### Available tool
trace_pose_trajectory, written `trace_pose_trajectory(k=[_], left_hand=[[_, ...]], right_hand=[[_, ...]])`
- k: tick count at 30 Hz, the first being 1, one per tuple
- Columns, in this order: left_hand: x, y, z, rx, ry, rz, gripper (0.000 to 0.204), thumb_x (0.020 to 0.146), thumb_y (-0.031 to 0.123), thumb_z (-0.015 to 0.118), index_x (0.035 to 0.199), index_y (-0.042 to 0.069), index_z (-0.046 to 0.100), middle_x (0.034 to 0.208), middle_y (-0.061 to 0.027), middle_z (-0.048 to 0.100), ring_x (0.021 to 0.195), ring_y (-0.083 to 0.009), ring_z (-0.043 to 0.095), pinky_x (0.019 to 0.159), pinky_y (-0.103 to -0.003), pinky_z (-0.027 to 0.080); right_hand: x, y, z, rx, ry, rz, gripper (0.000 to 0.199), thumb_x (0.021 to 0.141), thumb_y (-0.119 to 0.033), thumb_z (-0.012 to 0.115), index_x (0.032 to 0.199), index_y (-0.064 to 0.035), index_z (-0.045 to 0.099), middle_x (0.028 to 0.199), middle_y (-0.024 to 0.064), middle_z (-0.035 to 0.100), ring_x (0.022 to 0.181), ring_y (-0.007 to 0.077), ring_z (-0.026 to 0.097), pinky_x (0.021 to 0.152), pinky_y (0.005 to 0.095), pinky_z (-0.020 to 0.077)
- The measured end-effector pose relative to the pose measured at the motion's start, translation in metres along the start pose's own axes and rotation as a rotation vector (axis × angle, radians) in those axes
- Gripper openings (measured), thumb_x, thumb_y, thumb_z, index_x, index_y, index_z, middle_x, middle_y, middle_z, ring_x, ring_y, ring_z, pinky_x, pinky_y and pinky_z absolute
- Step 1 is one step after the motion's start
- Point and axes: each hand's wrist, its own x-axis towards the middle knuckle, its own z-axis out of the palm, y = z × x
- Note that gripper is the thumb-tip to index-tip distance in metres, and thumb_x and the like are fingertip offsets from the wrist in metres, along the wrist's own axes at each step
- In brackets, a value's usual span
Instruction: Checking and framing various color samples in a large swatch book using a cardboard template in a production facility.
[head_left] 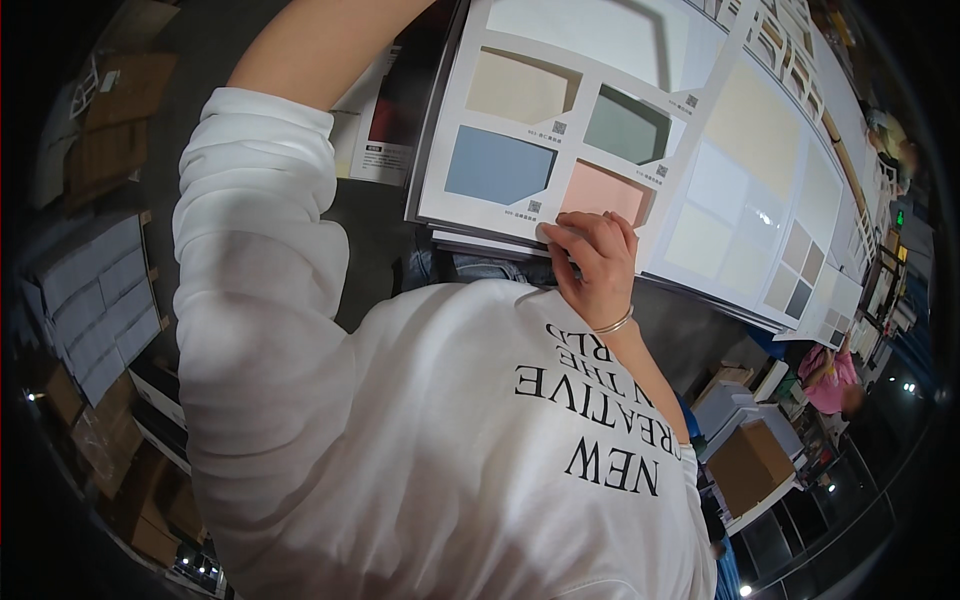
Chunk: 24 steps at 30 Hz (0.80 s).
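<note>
A white colour sample board (558, 185) lies in front of me, with cut-out windows holding swatches. They include a blue swatch (500, 166), a green swatch (627, 125), a beige swatch (520, 88) and a pink swatch (607, 192). At the board's near edge, just below the pink swatch, is my right hand (592, 262). Its fingers are bent and closed on that edge; a bracelet circles the wrist. My left forearm (320, 45) reaches forward past the upper edge, so the left hand is out of sight.
More sample boards (735, 200) with pale and grey swatches lie to the right. Dark printed sheets (390, 120) stick out on the left. Wrapped paper stacks (100, 305) and cardboard boxes (125, 95) stand farther left. A person in pink (830, 378) is at the far right, near an open carton (750, 465).
</note>
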Motion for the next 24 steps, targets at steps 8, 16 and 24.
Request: trace_pose_trajectory(k=[8,16,24], left_hand=[[-0.0012,-0.0026,0.0008,-0.016,0.004,-0.03,0.03,0.075,0.024,0.08,0.098,0.006,0.074,0.098,-0.0113,0.073,0.095,-0.0238,0.069,0.087,-0.035,0.053],[-0.0021,-0.0059,0.007,0.013,0.023,0.013,0.028,0.075,0.023,0.079,0.096,0.006,0.074,0.1,-0.0122,0.071,0.095,-0.0255,0.068,0.087,-0.037,0.052],[-0.0058,-0.0087,0.0058,0.006,0.039,-0.015,0.028,0.072,0.021,0.081,0.094,0.006,0.075,0.102,-0.0128,0.069,0.096,-0.0271,0.067,0.087,-0.037,0.052]], right_hand=[[0.0002,0.0013,0.0024,-0.001,-0.006,0.002,0.03,0.073,-0.001,0.073,0.099,-0.0146,0.071,0.103,0.001,0.064,0.091,0.0211,0.061,0.098,0.0434,0.0398],[-0.0013,0.0009,-0.0003,-0.008,-0.042,0.022,0.031,0.073,-0.001,0.072,0.101,-0.016,0.071,0.105,0.0003,0.064,0.096,0.0206,0.06,0.101,0.0443,0.039],[0.0012,-0.0003,-0.0001,-0.01,-0.036,-0.002,0.031,0.073,0.0,0.073,0.1,-0.015,0.071,0.104,0.0005,0.064,0.093,0.0203,0.061,0.099,0.0442,0.0401]])
